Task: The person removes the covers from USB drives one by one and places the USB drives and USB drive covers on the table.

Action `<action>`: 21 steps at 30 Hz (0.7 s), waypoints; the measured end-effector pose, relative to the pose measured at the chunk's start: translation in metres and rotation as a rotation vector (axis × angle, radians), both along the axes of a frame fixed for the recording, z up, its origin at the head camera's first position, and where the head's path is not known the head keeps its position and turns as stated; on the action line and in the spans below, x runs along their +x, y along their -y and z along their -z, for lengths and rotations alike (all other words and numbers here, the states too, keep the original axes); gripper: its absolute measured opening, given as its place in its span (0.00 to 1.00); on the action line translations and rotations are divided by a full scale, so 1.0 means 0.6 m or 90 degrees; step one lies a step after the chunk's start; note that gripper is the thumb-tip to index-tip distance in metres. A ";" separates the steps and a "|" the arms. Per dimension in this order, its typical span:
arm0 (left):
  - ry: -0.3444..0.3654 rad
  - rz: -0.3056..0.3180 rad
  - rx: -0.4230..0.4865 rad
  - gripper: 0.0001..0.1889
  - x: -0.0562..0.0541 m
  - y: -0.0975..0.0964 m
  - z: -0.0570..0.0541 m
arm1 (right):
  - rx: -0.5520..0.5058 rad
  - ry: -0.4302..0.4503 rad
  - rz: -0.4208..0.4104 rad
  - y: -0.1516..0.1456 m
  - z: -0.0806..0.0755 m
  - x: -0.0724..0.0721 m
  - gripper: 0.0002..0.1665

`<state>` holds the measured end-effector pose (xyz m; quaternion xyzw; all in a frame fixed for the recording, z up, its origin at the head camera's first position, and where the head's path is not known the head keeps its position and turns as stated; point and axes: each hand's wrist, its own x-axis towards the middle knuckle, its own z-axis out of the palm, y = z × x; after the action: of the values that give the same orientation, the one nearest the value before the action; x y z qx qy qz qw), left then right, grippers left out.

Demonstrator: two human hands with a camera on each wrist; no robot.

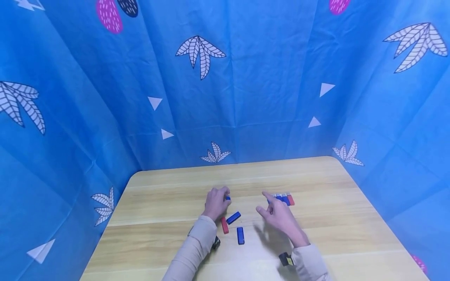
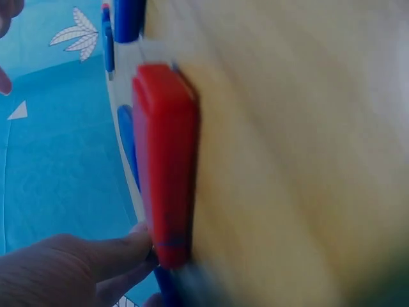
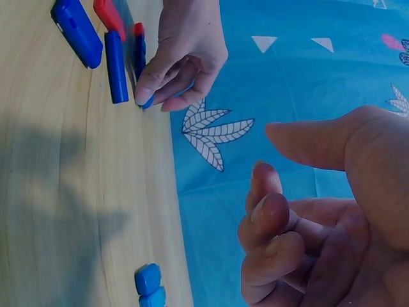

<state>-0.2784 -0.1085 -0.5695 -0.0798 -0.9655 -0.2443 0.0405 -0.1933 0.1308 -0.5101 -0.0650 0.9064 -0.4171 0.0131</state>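
Observation:
My left hand (image 1: 215, 203) reaches down to the tabletop and pinches a small blue oblong block (image 1: 228, 198) between thumb and fingers. In the right wrist view most of that block is hidden by the fingertips. Nearer to me lie a loose blue block (image 1: 233, 217), a red block (image 1: 225, 225) and another blue block (image 1: 240, 235). The red block looms large in the left wrist view, smooth with rounded edges. My right hand (image 1: 279, 218) hovers over the table with thumb and index finger spread, holding nothing. Beside its fingertips is a row of blocks (image 1: 284, 200).
The row holds several blue blocks and a red one at its right end, with pale far ends. Under everything is a light wooden table (image 1: 158, 203). Blue patterned curtains (image 1: 267, 78) hang behind it and on both sides.

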 end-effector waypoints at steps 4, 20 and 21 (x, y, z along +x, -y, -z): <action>-0.007 0.000 -0.027 0.16 0.000 -0.001 -0.007 | -0.008 0.004 -0.009 0.000 -0.003 0.001 0.41; 0.017 -0.044 0.039 0.20 0.011 0.008 -0.022 | 0.023 0.027 -0.143 0.026 0.013 0.018 0.33; 0.008 -0.051 0.049 0.20 0.015 0.009 -0.026 | 0.030 0.032 -0.155 0.029 0.015 0.020 0.33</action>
<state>-0.2692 -0.1137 -0.5541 -0.0376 -0.9580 -0.2803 0.0470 -0.1812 0.1132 -0.5189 -0.1639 0.9007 -0.3928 0.0875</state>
